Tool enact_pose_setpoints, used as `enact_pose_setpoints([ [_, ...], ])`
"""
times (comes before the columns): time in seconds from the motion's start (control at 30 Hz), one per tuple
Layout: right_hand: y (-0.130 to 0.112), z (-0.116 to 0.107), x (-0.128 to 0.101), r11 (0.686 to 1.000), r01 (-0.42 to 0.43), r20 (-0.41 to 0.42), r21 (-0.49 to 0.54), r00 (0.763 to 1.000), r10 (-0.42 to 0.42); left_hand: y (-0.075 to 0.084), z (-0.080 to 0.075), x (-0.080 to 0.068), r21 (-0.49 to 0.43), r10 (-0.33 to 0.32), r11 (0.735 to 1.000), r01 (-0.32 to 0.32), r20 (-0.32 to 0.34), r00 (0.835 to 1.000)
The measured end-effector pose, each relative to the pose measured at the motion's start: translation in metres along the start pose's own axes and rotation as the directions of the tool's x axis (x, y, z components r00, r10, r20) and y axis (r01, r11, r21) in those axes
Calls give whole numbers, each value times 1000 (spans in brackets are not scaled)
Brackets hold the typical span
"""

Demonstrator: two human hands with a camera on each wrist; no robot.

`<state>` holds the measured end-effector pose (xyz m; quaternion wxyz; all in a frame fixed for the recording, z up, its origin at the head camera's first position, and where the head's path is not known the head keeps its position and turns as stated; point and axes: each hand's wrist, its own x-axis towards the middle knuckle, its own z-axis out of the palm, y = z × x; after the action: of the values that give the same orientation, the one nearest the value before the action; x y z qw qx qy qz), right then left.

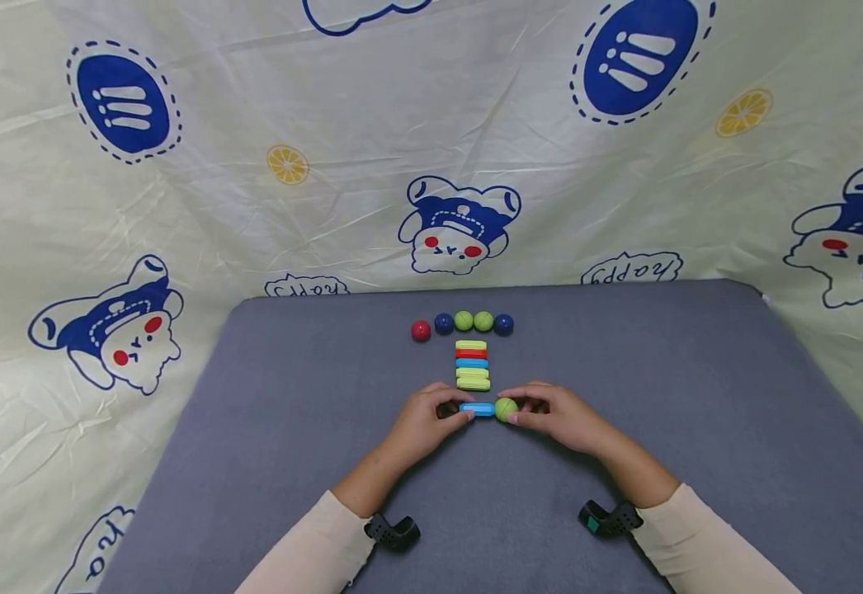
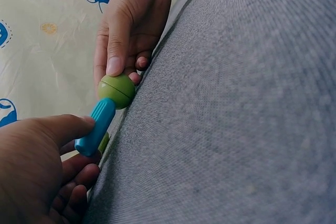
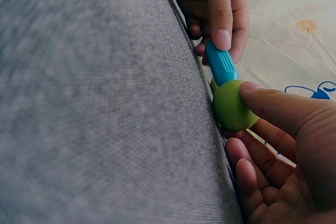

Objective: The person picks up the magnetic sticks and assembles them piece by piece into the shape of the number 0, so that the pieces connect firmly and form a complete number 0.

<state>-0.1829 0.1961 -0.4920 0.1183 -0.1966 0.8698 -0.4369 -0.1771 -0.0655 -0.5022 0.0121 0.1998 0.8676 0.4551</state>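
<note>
My left hand (image 1: pixel 428 419) pinches the outer end of a blue ribbed rod (image 1: pixel 478 409) between thumb and fingers. A green ball (image 1: pixel 506 410) is pinched by my right hand (image 1: pixel 559 415). Rod and ball touch end to end, as the left wrist view shows with the blue rod (image 2: pixel 96 125) against the green ball (image 2: pixel 116 91). In the right wrist view the thumb lies on the ball (image 3: pixel 233 106). Just beyond the hands lies a column of several short rods: yellow-green rods (image 1: pixel 472 384), a blue rod (image 1: pixel 472 363) and a red rod (image 1: pixel 472 354).
Behind the rods runs a row of balls: a red ball (image 1: pixel 420 331), blue balls (image 1: pixel 503 324) and green balls (image 1: pixel 464 321). All lie on a grey cloth-covered table (image 1: pixel 313 396). A printed curtain (image 1: pixel 357 214) hangs past its far edge. Black bands sit on both wrists.
</note>
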Motion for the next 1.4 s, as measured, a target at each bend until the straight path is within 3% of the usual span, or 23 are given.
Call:
enact_pose_setpoints([
  [0.13,-2,-1,0,1000,5,-2,5,1000,-5,-1,-2,1,-19,-3,1000,3,-12,1000],
  [0.33,-1,-1,0,1000,7,-1,3,1000,-7,-5,-6,6,-83,-36,996,29,-84,996],
  [0.57,1,-1,1,1000,16,1,10,1000,-16,-10,-21,19,-107,-104,991,85,-183,978],
  [0.67,0,-1,0,1000,17,1,11,1000,-17,-16,-29,29,-123,-156,984,129,-246,957],
  [0.87,-1,-1,-1,1000,14,8,5,1000,-14,-27,-45,47,-192,-269,959,210,-366,891],
  [1.0,-1,-1,-1,1000,16,7,9,1000,-16,-32,-52,57,-220,-310,945,241,-375,873],
  [1.17,0,-1,-1,999,25,6,21,1000,-25,-37,-54,69,-248,-349,930,273,-354,868],
  [1.4,0,-2,-2,1000,23,5,15,1000,-23,-41,-52,85,-209,-333,938,275,-332,883],
])
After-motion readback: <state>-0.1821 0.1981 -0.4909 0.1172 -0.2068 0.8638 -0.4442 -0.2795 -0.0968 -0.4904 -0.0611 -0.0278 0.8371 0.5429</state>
